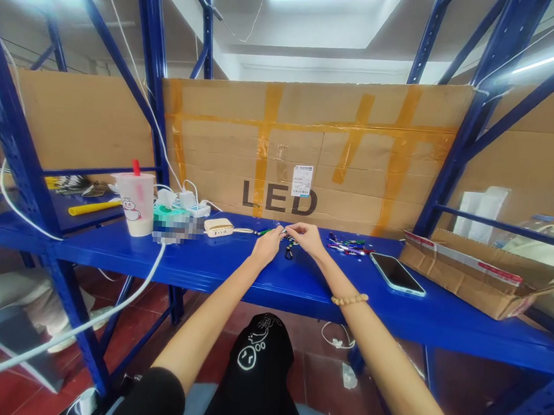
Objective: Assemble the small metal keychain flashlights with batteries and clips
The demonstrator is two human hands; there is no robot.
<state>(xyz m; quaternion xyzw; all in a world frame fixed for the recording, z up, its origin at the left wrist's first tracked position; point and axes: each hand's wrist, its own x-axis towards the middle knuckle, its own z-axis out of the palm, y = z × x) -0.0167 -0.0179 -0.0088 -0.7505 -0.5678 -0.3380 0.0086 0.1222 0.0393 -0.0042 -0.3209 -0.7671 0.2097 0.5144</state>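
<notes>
My left hand (267, 245) and my right hand (307, 237) meet over the blue shelf (216, 263), fingers pinched together on a small metal keychain piece (285, 233) held between them. A dark small part (289, 253) lies on the shelf just below my hands. A heap of colourful keychains (348, 245) lies to the right of my right hand. A bead bracelet (349, 298) circles my right wrist.
A phone (397, 273) lies face up right of the heap, beside an open cardboard box (478, 277). To the left stand a drink cup (135, 203), a tissue pack (174, 220), chargers with white cables (189, 201) and a beige power bank (218, 227). Taped cardboard marked LED (309, 153) backs the shelf.
</notes>
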